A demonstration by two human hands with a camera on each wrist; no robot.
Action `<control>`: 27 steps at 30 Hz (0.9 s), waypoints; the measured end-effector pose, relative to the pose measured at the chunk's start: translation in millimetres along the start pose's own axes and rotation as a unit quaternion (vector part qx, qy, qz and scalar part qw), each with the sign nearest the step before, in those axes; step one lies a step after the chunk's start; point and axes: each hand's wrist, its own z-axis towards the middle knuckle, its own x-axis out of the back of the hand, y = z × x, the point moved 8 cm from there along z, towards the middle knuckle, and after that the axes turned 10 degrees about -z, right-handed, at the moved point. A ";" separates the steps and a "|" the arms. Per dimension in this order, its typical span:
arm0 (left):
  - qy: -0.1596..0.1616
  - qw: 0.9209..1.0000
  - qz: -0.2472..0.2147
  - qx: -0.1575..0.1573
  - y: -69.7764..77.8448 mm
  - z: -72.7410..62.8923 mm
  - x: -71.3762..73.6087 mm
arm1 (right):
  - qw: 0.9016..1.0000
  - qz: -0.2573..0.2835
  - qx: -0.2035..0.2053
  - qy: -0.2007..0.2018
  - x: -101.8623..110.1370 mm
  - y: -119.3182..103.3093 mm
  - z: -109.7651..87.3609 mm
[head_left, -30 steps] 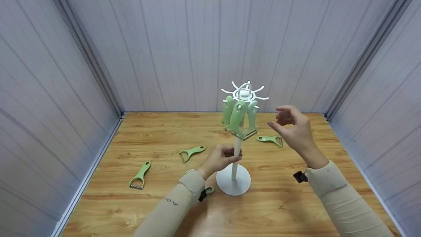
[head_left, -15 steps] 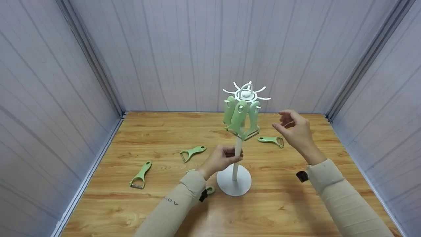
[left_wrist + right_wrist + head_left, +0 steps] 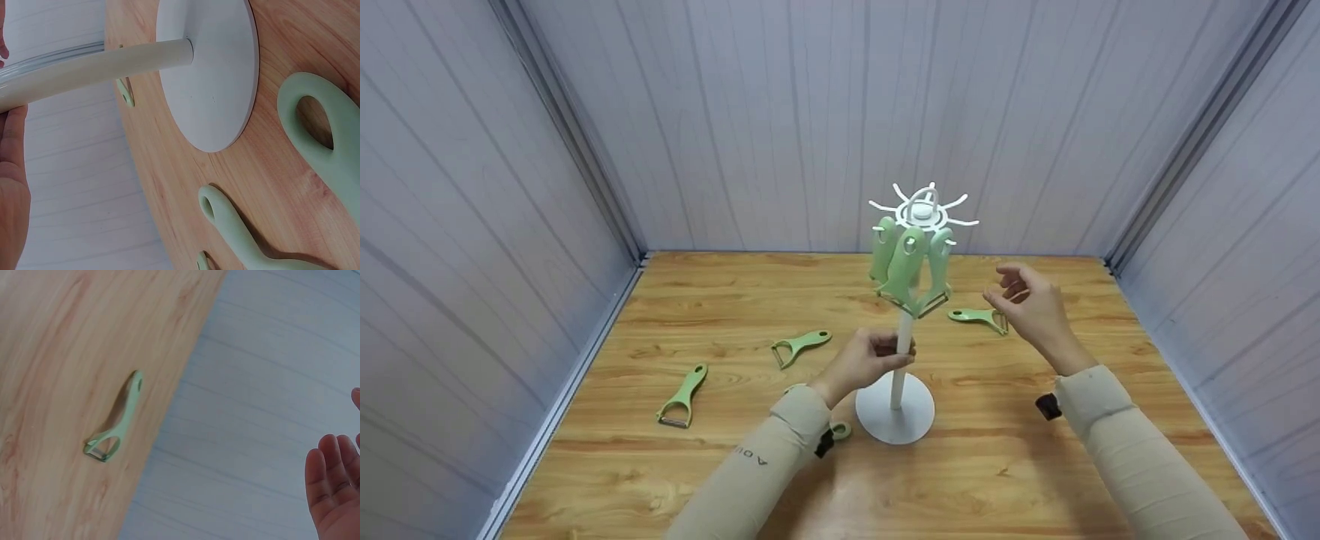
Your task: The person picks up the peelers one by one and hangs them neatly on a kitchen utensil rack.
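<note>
My left hand [image 3: 864, 366] grips the white pole [image 3: 904, 334] of a hook stand, which stands upright on a round base [image 3: 877, 427]. Three green peelers hang from its front hooks: a left one [image 3: 881, 262], a middle one [image 3: 903, 271] and a paler right one [image 3: 939, 262]. Right of the stand, my right hand [image 3: 1037, 313] hovers with relaxed, slightly bent fingers and nothing in them. Below and left of it, a green peeler [image 3: 971, 316] lies on the table; the right wrist view shows this peeler [image 3: 130, 405] apart from the fingers.
Two peelers lie left of the stand, one nearer the middle [image 3: 806, 341] and one farther left [image 3: 686, 390]. My left sleeve [image 3: 765, 457] partly hides another peeler [image 3: 841, 431] beside the base. Several bare hooks [image 3: 960, 222] stick out on top. Panelled walls [image 3: 840, 135] enclose the wooden table [image 3: 720, 300].
My right hand has lowered beside the stand, towards the peeler on the right. My left hand keeps its grip on the pole, and the hanging peelers stay on their hooks.
</note>
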 end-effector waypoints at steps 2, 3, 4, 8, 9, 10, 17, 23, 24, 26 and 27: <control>0.001 1.000 0.001 -0.001 0.3 0.0 0.0 | 1.000 -0.007 -0.006 -0.010 -4.1 5.3 -1.3; 0.001 1.000 0.002 -0.001 0.4 0.0 0.1 | 1.000 -0.010 -0.010 -0.015 -6.4 8.2 -2.0; 0.002 1.000 0.002 -0.001 0.4 0.0 0.3 | 1.000 -0.012 -0.014 -0.022 -8.9 11.6 -2.7; 0.004 1.000 0.006 -0.001 0.1 0.1 0.7 | 0.999 -0.023 -0.022 -0.038 -18.5 23.7 -5.5; 0.004 1.000 0.006 -0.002 0.3 0.0 0.6 | 0.999 -0.025 -0.022 -0.040 -20.4 26.4 -6.3; 0.004 1.000 0.006 -0.003 0.5 0.0 0.4 | 0.999 -0.027 -0.022 -0.041 -22.2 29.2 -7.3; 0.001 1.000 -0.004 -0.002 0.5 0.0 -0.6 | 0.997 -0.045 -0.031 -0.058 -34.3 50.1 -14.9; -0.002 1.000 -0.005 -0.006 1.2 0.0 -1.2 | 0.995 -0.049 -0.039 -0.082 -43.5 65.6 -22.3; -0.002 1.000 -0.006 -0.009 1.4 0.1 -1.2 | 0.994 -0.051 -0.041 -0.086 -44.9 67.7 -23.3; -0.003 1.000 -0.008 -0.014 1.3 0.5 -1.3 | 0.993 -0.053 -0.046 -0.093 -47.7 72.0 -25.2; -0.003 1.000 -0.008 -0.015 1.4 0.4 -1.4 | 0.993 -0.053 -0.048 -0.096 -49.1 74.1 -26.1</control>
